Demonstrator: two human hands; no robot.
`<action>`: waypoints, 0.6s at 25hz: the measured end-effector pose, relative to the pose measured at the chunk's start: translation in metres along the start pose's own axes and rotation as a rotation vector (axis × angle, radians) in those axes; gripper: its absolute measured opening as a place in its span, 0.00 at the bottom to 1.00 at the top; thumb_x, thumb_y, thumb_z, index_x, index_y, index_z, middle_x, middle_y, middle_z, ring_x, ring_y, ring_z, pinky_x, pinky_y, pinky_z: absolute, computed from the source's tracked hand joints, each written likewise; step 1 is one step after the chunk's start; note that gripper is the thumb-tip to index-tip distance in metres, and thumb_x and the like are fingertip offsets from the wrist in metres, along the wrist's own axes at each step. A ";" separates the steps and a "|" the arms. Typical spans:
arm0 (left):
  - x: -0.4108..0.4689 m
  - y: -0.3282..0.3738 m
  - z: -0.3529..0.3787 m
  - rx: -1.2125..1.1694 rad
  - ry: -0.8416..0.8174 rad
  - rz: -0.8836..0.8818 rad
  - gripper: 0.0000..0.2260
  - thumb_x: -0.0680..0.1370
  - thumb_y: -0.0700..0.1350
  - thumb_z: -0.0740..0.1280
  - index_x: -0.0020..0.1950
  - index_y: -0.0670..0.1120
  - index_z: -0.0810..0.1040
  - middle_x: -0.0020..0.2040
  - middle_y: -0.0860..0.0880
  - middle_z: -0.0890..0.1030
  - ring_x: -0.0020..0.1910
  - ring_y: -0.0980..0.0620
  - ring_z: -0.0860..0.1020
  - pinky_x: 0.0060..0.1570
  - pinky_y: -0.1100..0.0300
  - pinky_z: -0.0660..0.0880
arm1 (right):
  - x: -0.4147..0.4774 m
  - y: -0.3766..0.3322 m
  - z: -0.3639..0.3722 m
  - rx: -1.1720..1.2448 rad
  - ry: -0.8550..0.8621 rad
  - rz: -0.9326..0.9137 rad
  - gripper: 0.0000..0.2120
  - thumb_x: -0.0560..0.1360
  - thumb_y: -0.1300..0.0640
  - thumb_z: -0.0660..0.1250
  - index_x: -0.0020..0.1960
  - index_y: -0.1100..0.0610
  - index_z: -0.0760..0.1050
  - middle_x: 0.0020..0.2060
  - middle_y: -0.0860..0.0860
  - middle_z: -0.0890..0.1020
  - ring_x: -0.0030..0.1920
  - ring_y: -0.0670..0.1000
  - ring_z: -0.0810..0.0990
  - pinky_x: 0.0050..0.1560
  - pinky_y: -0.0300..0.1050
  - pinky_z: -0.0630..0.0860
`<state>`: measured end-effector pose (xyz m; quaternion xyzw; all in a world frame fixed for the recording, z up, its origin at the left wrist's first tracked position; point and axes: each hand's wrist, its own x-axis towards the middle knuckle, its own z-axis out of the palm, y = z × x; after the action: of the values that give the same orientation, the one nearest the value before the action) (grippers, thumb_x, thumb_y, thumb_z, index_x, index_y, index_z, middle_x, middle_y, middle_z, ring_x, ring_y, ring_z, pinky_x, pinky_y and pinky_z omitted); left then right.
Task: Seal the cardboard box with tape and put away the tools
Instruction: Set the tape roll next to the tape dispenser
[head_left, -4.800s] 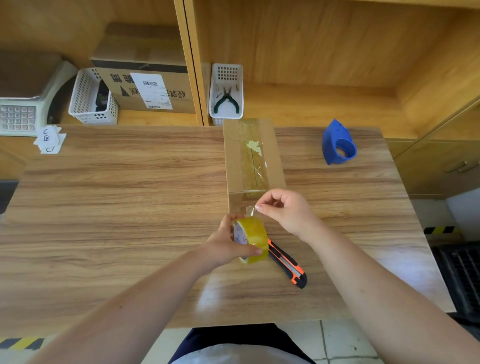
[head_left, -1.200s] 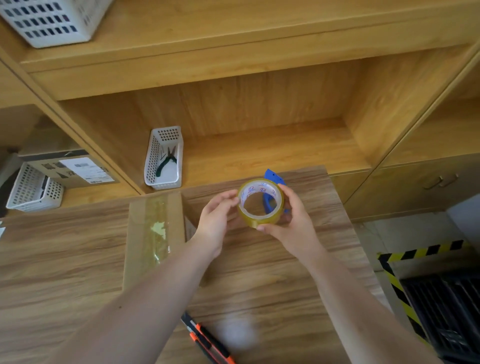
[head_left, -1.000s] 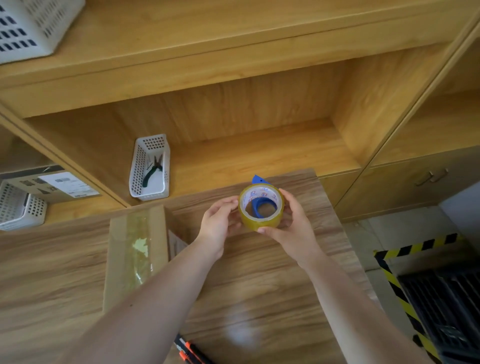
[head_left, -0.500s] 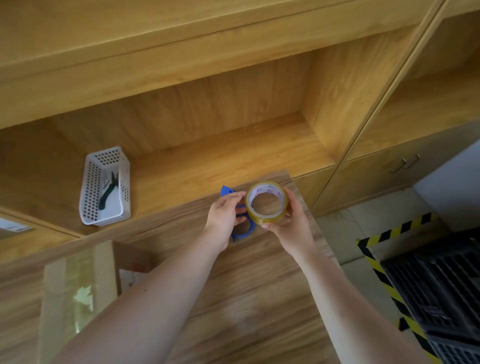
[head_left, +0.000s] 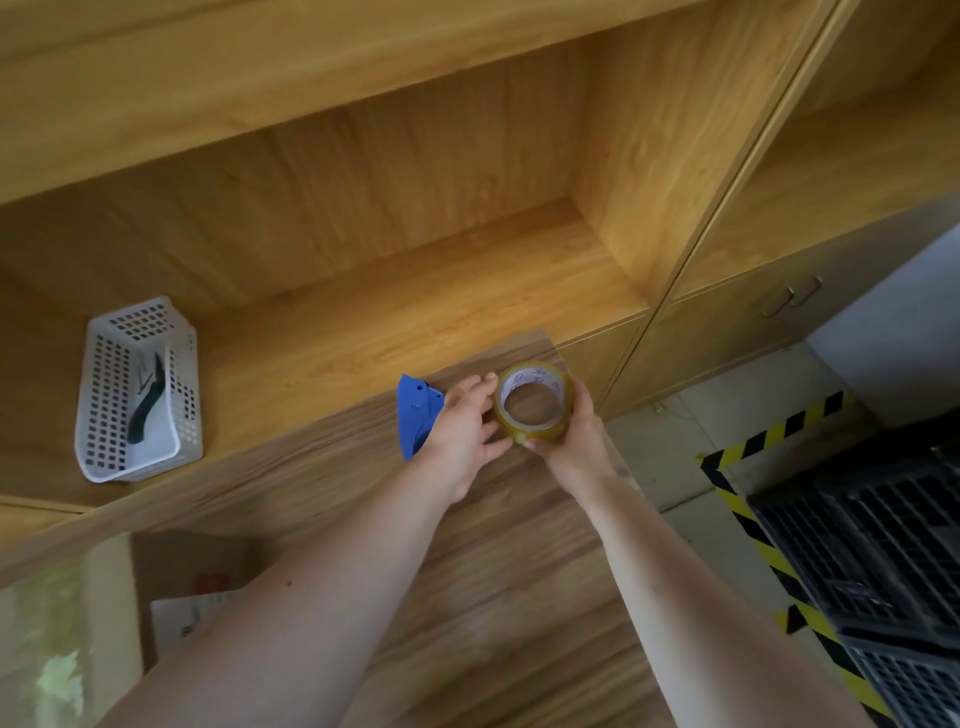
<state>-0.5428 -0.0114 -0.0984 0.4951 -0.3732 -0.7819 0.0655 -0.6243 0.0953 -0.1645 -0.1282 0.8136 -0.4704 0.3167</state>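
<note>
A yellowish roll of clear tape (head_left: 535, 408) is held over the table's far right corner, its hole facing me. My right hand (head_left: 571, 441) grips it from the right and below. My left hand (head_left: 465, 426) lies against the roll's left side, fingers spread, and covers part of the blue tape dispenser (head_left: 415, 421) that stands on the wooden table (head_left: 467, 597). The taped cardboard box (head_left: 72, 623) shows at the lower left, with a white label on its side. The utility knife is out of view.
A white perforated basket (head_left: 137, 389) with pliers inside sits on the wooden shelf (head_left: 415, 301) behind the table. To the right are cabinet doors with handles (head_left: 795, 299), yellow-black floor tape (head_left: 769, 436) and a dark plastic crate (head_left: 883, 545).
My view has swung up and to the right, so the box has slid to the lower left and the knife has left the frame. Both hands carried the roll from the box to the dispenser.
</note>
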 end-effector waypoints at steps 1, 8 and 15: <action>0.003 0.000 0.001 0.010 -0.004 -0.003 0.24 0.80 0.50 0.65 0.76 0.49 0.64 0.76 0.42 0.65 0.73 0.39 0.66 0.66 0.40 0.70 | 0.005 0.003 0.000 -0.018 -0.005 0.004 0.49 0.66 0.64 0.77 0.78 0.50 0.53 0.73 0.56 0.65 0.74 0.55 0.63 0.72 0.49 0.64; 0.019 -0.002 0.001 0.131 0.017 -0.020 0.23 0.80 0.48 0.65 0.75 0.48 0.66 0.75 0.43 0.66 0.72 0.40 0.66 0.61 0.37 0.74 | 0.016 0.009 -0.004 -0.096 -0.047 0.025 0.48 0.67 0.62 0.78 0.77 0.48 0.53 0.75 0.54 0.61 0.77 0.53 0.56 0.71 0.50 0.61; 0.016 -0.006 -0.003 0.164 0.010 0.028 0.22 0.78 0.40 0.67 0.71 0.48 0.69 0.71 0.43 0.69 0.72 0.40 0.66 0.58 0.38 0.77 | 0.016 0.009 -0.002 -0.157 0.007 -0.044 0.51 0.65 0.55 0.80 0.78 0.50 0.52 0.77 0.50 0.59 0.77 0.54 0.56 0.75 0.55 0.61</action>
<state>-0.5470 -0.0161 -0.1145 0.4974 -0.4426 -0.7452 0.0375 -0.6373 0.0930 -0.1775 -0.1687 0.8462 -0.4124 0.2923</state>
